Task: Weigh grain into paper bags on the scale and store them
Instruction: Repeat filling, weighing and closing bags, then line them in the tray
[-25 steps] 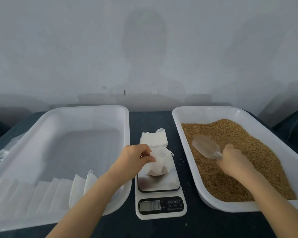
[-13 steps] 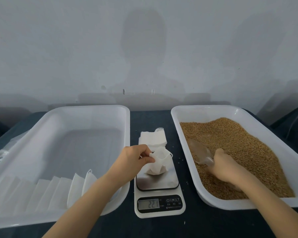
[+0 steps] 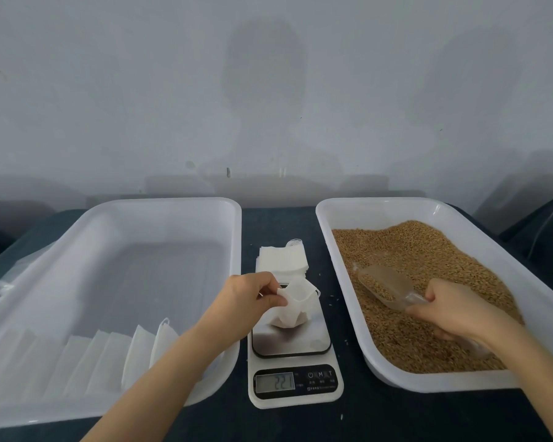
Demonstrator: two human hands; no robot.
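Observation:
A small white paper bag (image 3: 296, 309) stands on the steel plate of the white kitchen scale (image 3: 296, 382), whose display reads 22.1. My left hand (image 3: 249, 296) pinches the bag's rim and holds its mouth open. My right hand (image 3: 454, 309) grips the handle of a clear plastic scoop (image 3: 385, 287), which carries grain just above the brown grain (image 3: 428, 260) in the right white tray (image 3: 339, 250). A stack of flat empty bags (image 3: 281, 260) lies behind the scale.
On the left, a large white tray (image 3: 173, 205) holds a row of several filled bags (image 3: 109, 358) along its near side. Crumpled clear plastic (image 3: 0, 287) lies at the far left. A grey wall closes off the back of the dark tabletop (image 3: 278, 218).
My right hand dipped the scoop into the grain and now lifts it with grain inside. My left hand stays on the bag, and the scale reading is unchanged.

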